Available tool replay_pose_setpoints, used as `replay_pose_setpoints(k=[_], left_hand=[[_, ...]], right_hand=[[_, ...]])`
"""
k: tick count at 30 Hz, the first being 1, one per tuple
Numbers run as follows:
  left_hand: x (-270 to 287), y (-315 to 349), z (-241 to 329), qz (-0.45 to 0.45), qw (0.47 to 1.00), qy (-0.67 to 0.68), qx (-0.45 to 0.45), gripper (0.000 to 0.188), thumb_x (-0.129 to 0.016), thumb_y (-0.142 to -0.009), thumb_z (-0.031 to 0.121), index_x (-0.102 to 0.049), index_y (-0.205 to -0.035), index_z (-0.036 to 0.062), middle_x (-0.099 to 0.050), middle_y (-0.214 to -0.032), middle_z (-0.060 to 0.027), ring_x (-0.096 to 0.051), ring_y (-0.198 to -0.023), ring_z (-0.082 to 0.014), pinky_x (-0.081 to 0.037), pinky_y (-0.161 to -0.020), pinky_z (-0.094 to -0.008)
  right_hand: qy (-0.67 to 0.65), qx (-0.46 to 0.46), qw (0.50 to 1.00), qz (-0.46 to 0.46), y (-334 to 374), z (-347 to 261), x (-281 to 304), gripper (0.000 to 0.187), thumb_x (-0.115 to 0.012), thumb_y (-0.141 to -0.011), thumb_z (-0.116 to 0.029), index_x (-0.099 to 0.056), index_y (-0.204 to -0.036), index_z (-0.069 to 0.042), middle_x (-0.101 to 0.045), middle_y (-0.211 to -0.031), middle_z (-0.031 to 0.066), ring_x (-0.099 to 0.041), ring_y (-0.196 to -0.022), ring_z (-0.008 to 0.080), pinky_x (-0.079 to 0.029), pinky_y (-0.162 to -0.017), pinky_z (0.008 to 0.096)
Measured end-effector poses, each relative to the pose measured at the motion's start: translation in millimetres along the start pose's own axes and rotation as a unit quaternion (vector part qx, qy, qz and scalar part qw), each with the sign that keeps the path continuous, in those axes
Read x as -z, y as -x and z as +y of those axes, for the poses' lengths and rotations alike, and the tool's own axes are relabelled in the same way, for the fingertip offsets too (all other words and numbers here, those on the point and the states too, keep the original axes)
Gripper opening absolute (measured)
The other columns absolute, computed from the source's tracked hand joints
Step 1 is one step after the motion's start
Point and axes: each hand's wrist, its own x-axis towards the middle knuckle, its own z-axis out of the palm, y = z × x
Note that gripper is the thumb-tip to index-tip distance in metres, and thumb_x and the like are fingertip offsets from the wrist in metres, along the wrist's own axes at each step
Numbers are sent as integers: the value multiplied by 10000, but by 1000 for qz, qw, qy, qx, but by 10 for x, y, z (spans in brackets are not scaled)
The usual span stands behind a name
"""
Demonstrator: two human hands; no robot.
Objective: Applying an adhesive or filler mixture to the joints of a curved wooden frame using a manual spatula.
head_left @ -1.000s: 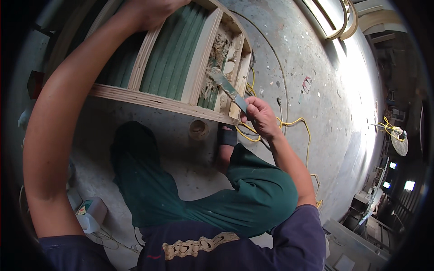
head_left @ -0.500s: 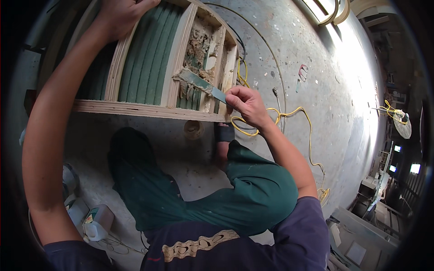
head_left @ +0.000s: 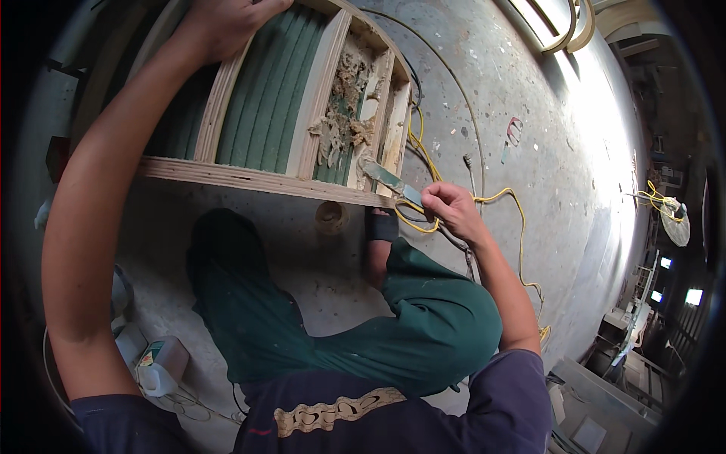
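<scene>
My right hand (head_left: 454, 212) pinches the end of a flat putty knife (head_left: 387, 179), its blade smeared with pale paste. The blade lies over the near right corner of a plywood frame (head_left: 234, 176) with crosswise ribs and green ribbed panels (head_left: 265, 91) between them. Lumpy tan paste (head_left: 333, 136) clings inside a narrow bay left of the blade. At the top edge, my left hand (head_left: 227, 29) grips one of the frame's ribs; its fingertips are partly cut off by the picture's edge.
Below the frame a small round tub (head_left: 330, 218) stands on the concrete floor, near my foot. Yellow cord (head_left: 522, 227) and a dark hose (head_left: 454, 68) run across the floor at right. White plastic jugs (head_left: 162, 367) stand at lower left. Curved wooden pieces (head_left: 578, 30) lie at top right.
My right hand has drawn the putty knife right and toward me, from the pasted bay to the frame's corner. The frame appears shifted slightly right in view; my left hand keeps its grip.
</scene>
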Motion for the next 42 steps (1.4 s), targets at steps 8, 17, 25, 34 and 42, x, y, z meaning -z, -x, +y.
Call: replay_pose_setpoints(k=[8, 17, 25, 34, 42], left_hand=[[-167, -63, -197, -22, 995, 100, -4, 526, -550, -971, 434, -573, -1416, 154, -545, -1381, -166, -404, -1391, -349, -206, -1187, -526], [-233, -92, -312, 31, 998, -50, -30, 514, -538, -977, 438, -573, -1412, 167, -526, -1394, -147, -407, -1386, -339, -200, -1190, -518], [-149, -16, -223, 57, 996, -49, -52, 500, -556, -968, 434, -590, -1389, 166, -536, -1354, -126, -424, -1355, -325, -193, -1192, -506], [-60, 10, -144, 13, 999, 16, -33, 519, -559, -960, 442, -587, -1393, 158, -534, -1385, -141, -393, -1407, -337, -188, -1196, -520], [-175, -35, -235, -4, 999, 38, -26, 527, -545, -975, 469, -573, -1408, 171, -520, -1415, -128, -389, -1406, -342, -172, -1196, -540]], right_hand=[[19, 75, 993, 83, 382, -353, 168, 139, -619, -1054, -158, -632, -1071, -20, -591, -754, -7, -532, -647, 69, -445, -594, 240], [211, 380, 893, 113, -496, -105, -500, 301, -521, -1031, 37, -504, -1313, -67, -556, -1166, 87, -535, -1018, 172, -454, -890, 279], [181, 392, 898, 82, -456, 124, -424, 379, -621, -945, 129, -563, -1255, -81, -595, -1144, 90, -567, -953, 192, -472, -794, 264], [231, 224, 943, 88, 395, -123, -77, 232, -632, -972, 52, -595, -1190, -20, -629, -1056, 118, -618, -946, 230, -495, -858, 310], [491, 162, 856, 27, 534, -1655, -40, 265, -632, -969, -34, -690, -1228, -37, -581, -801, 126, -566, -703, 265, -454, -661, 372]])
